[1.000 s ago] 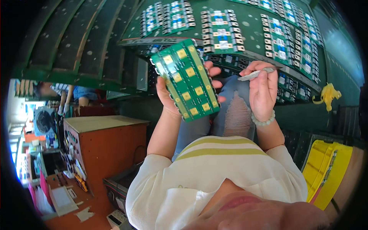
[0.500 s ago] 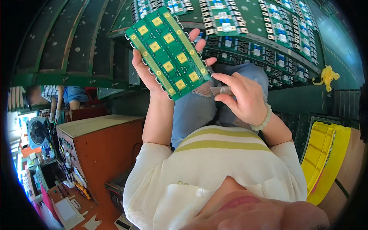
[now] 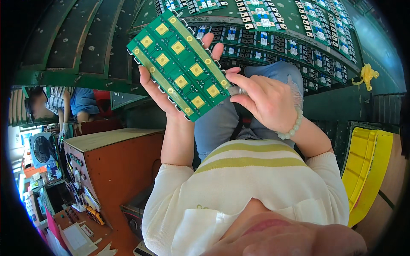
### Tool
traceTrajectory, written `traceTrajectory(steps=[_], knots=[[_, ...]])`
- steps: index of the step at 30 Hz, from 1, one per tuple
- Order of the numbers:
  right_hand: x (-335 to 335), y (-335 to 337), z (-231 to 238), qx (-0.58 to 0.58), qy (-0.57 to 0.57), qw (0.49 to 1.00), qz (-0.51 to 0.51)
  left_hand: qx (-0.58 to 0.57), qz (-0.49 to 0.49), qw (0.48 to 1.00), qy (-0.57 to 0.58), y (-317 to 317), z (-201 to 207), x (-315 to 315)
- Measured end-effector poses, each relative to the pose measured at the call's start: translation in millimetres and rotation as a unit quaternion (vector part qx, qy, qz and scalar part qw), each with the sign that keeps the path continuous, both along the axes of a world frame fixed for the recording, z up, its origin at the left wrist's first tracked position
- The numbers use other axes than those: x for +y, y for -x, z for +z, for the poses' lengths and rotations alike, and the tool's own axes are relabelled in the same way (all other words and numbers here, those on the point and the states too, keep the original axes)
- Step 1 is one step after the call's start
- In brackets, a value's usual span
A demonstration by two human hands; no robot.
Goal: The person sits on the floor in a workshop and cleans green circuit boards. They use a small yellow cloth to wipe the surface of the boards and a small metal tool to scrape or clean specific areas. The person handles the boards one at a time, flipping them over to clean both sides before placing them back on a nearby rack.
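A green circuit board (image 3: 175,66), with two rows of square gold pads and a yellowish strip along each long side, is held up at a tilt. My left hand (image 3: 160,94) supports it from behind, the thumb by its left edge and the fingertips past its right edge. White metal clips line both long edges. My right hand (image 3: 269,100) pinches a small flat grey metal piece (image 3: 236,91), like a blade, at the board's lower right corner. The index finger is close to that edge; whether it touches cannot be seen.
Racks of similar boards (image 3: 273,42) stand in front. A yellow tied bundle (image 3: 366,77) hangs at the right, above a yellow plastic bin (image 3: 363,166). At left are a brown cabinet (image 3: 119,166), a fan (image 3: 42,148) and another person (image 3: 64,102).
The board has shifted left and slightly down in my left hand. My right hand has brought the grey metal piece from below up against the board's lower right corner.
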State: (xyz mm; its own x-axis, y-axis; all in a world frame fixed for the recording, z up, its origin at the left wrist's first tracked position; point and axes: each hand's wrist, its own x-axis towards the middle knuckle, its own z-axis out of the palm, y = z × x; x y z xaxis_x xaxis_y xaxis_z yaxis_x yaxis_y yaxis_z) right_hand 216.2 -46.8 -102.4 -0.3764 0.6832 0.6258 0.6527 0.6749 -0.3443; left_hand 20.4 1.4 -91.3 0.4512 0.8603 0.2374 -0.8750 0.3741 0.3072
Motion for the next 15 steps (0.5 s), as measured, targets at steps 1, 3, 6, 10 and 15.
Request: traceTrajectory(steps=[1,3,6,10,15], knots=[[-1.6,0.3,0.6,-0.002,-0.013,1.000,-0.001,0.000,-0.003,1.000,0.000,-1.0,0.2,-1.9],[-4.0,0.0,1.8,-0.023,-0.029,0.999,-0.004,-0.015,-0.001,1.000,0.005,-2.2,-1.2,-6.7],[-4.3,-2.0,1.5,-0.048,-0.029,0.998,-0.002,-0.040,-0.011,0.999,0.006,-1.4,-4.8,-6.6],[2.6,-3.4,-11.9,0.135,0.069,0.987,0.061,-0.030,-0.021,0.999,0.020,-1.2,-11.3,-5.2],[1.5,-12.3,4.0,0.395,0.383,0.821,0.154,-0.037,-0.045,0.998,-0.002,-1.0,-13.2,0.4]])
